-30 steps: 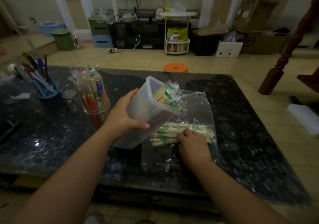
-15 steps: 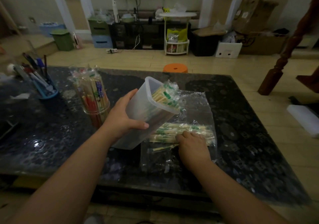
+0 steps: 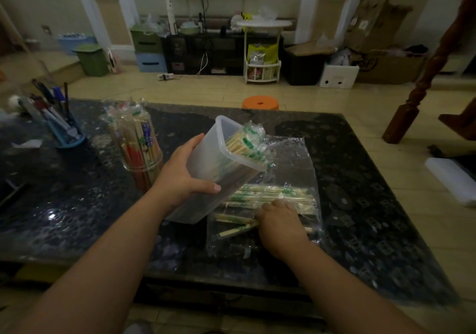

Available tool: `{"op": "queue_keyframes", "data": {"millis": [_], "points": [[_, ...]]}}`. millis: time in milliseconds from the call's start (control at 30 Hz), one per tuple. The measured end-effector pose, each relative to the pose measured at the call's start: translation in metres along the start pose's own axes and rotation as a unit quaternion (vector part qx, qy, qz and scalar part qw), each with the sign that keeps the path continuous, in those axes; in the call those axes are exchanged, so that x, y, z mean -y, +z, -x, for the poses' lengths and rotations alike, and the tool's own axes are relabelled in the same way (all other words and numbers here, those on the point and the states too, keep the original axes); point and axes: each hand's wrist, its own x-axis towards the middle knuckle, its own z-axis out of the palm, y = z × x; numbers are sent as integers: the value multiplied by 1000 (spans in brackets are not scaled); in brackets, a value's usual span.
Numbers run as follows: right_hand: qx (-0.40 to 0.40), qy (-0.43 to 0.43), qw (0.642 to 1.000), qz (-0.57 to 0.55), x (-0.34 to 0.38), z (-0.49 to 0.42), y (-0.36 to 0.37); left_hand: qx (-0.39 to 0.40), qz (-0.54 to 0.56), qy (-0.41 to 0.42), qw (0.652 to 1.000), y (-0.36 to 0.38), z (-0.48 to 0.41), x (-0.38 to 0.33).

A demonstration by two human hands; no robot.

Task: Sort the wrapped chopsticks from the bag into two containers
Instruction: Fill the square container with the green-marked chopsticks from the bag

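Our left hand (image 3: 185, 176) grips the tilted tub (image 3: 226, 176); our right hand (image 3: 279, 227) fingers (image 3: 261, 212) pinch a pair (image 3: 234, 231) lying along the desk's (image 3: 77, 205) near edge, nearside of the tub's mouth.

Left hand (image 3: 185, 176) grips wide; right hand (image 3: 280, 227) curls, knuckles up.
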Motion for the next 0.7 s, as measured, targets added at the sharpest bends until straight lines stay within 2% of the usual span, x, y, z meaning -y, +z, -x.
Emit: {"op": "queue_keyframes", "data": {"millis": [167, 333, 600, 700], "points": [[25, -20, 999, 44, 6, 0, -9, 2, 4, 0, 1000, -1, -1, 1], [60, 14, 998, -13, 7, 1, -17, 0, 7, -2, 1000, -1, -2, 2], [106, -33, 993, 47, 18, 6, -61, -3, 13, -4, 1000, -2, -1, 3], [70, -88, 993, 45, 22, 16, -89, -8, 14, -1, 1000, -2, 0, 3]]}}
